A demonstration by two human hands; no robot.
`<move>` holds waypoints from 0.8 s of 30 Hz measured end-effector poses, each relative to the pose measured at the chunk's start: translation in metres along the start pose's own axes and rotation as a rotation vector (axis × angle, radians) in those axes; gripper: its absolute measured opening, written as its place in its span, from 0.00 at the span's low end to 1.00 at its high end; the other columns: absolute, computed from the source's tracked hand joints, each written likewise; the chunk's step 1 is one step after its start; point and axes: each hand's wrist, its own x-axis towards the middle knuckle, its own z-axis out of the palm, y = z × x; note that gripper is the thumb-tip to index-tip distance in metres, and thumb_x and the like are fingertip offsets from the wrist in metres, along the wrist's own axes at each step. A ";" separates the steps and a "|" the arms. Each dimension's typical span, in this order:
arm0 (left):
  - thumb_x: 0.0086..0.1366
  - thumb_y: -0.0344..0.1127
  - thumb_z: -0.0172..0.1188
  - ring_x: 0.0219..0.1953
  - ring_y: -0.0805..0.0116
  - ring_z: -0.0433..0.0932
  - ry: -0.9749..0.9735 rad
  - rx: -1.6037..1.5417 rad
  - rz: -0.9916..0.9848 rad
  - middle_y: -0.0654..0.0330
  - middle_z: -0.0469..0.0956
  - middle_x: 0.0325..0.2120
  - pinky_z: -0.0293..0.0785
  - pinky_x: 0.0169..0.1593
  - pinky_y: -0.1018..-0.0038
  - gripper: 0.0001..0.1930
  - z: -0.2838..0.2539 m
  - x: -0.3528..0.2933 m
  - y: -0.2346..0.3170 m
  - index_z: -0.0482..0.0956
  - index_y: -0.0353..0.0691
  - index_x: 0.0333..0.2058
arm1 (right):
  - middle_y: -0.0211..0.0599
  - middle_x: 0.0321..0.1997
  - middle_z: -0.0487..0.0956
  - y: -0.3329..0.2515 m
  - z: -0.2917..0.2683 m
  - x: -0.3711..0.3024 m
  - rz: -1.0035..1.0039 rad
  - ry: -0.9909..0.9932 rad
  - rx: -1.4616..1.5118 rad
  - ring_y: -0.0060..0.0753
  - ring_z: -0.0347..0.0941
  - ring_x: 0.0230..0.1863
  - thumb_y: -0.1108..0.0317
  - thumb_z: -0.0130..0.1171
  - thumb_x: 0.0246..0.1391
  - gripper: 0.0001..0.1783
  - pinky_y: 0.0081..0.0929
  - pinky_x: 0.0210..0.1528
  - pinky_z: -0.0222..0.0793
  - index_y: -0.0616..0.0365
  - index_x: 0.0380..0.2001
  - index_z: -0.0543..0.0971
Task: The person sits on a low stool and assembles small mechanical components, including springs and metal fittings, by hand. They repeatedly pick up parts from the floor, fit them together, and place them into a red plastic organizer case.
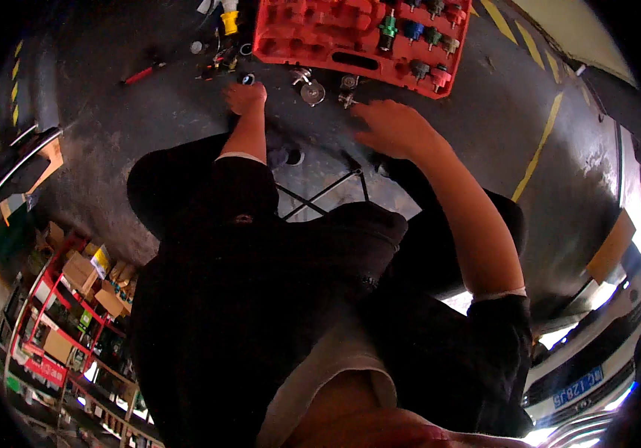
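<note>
My left hand (246, 98) is low over the dark floor, its fingers curled together. A small round piece with a dark rim (246, 78) shows right at its far edge; whether the fingers grip it I cannot tell. My right hand (399, 128) reaches out with fingers stretched and thumb apart. Its fingertips are beside a small metal fitting (347, 99); contact is unclear. Between the hands lies a metal part with a round disc (312, 92). Beyond them lies a red moulded case (298, 49), holding several coloured adapters, among them a green cylinder (387, 31).
Far left are a red-handled tool (141, 75), a cluster of small parts (223, 61) and a yellow-ended item (230, 22). Crossed black metal legs (320, 196) stand between my knees. Red shelving (48, 328) with cartons is at lower left, a white car (589, 358) at lower right.
</note>
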 end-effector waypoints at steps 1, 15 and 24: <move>0.55 0.48 0.63 0.57 0.47 0.75 -0.061 -0.050 -0.012 0.44 0.71 0.56 0.76 0.55 0.53 0.33 0.004 0.005 0.000 0.67 0.36 0.56 | 0.45 0.51 0.78 0.002 0.003 0.001 0.011 0.003 0.001 0.51 0.74 0.55 0.56 0.60 0.57 0.23 0.48 0.56 0.72 0.50 0.54 0.74; 0.57 0.47 0.66 0.50 0.47 0.81 -0.137 -0.294 0.073 0.43 0.79 0.50 0.77 0.55 0.58 0.32 0.036 0.050 -0.003 0.73 0.36 0.57 | 0.44 0.48 0.78 0.016 0.016 0.013 -0.078 0.047 -0.043 0.51 0.74 0.54 0.56 0.62 0.56 0.24 0.47 0.54 0.73 0.49 0.54 0.74; 0.54 0.50 0.70 0.49 0.51 0.82 -0.302 -0.117 0.145 0.50 0.84 0.44 0.79 0.51 0.61 0.24 0.027 0.046 0.022 0.84 0.40 0.45 | 0.44 0.48 0.78 0.025 0.014 0.013 -0.087 0.097 -0.010 0.52 0.75 0.54 0.56 0.62 0.55 0.23 0.48 0.54 0.73 0.50 0.53 0.74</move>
